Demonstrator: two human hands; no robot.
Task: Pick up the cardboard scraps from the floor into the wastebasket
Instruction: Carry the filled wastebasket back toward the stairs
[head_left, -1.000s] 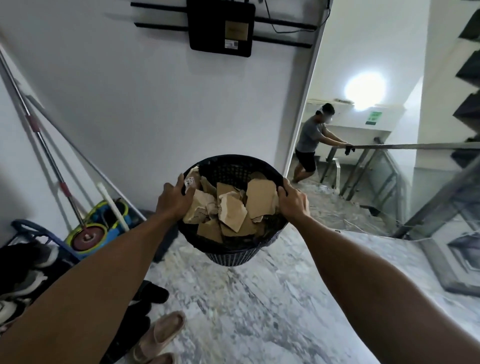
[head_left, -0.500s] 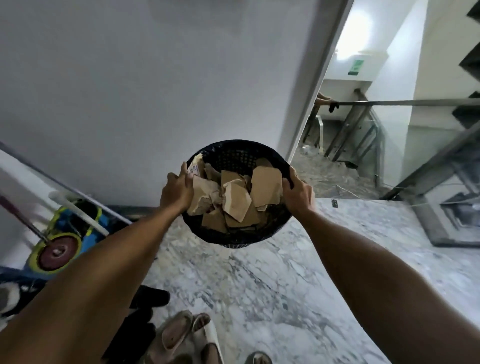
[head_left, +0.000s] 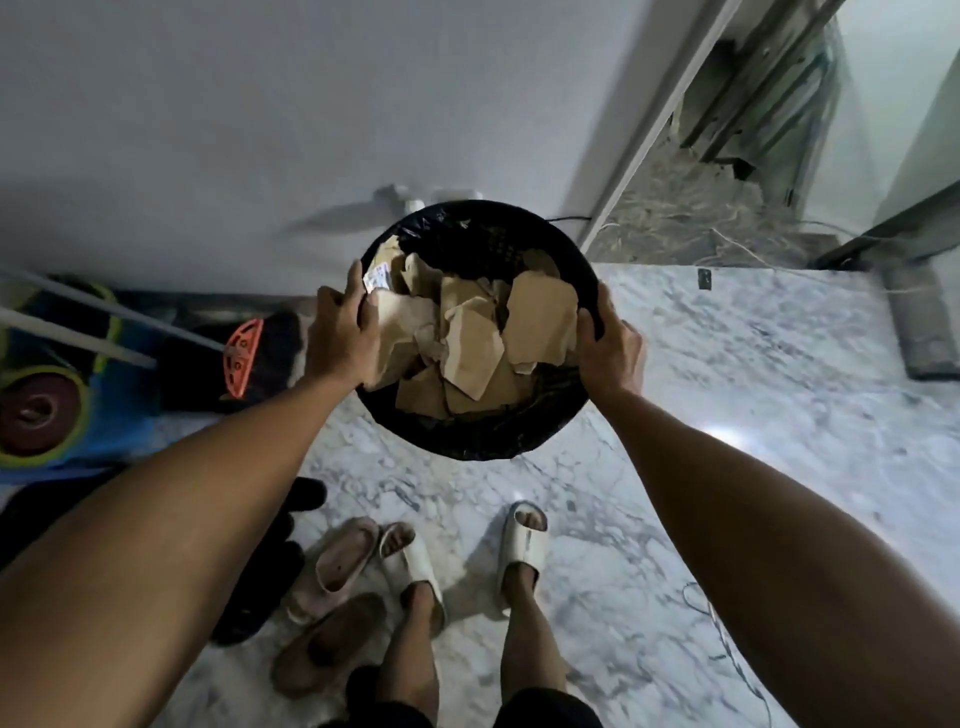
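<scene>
Black and round, the plastic mesh wastebasket (head_left: 566, 254) sits in the middle of the head view, held out in front of the person between both arms, with the white-and-grey marble floor (head_left: 727, 395) seen around it. Brown torn cardboard scraps (head_left: 472, 343) fill it in a loose heap, one piece bearing a small white printed label (head_left: 377, 275) near the left rim. The left hand (head_left: 340, 340) grips the left rim, its fingers curled over the edge and touching the scraps just inside. The right hand (head_left: 608, 351) grips the right rim opposite, thumb hooked over the edge beside the largest scrap. So the basket lies directly between the two hands, the cardboard inside it and none in either palm. Below, the person's feet in pale slide sandals (head_left: 524, 545) stand on the marble, just beside a pair of tan slippers (head_left: 332, 566). At far left lies a blue and yellow mop bucket (head_left: 47, 410), with an orange ribbed piece (head_left: 242, 356) near it.
</scene>
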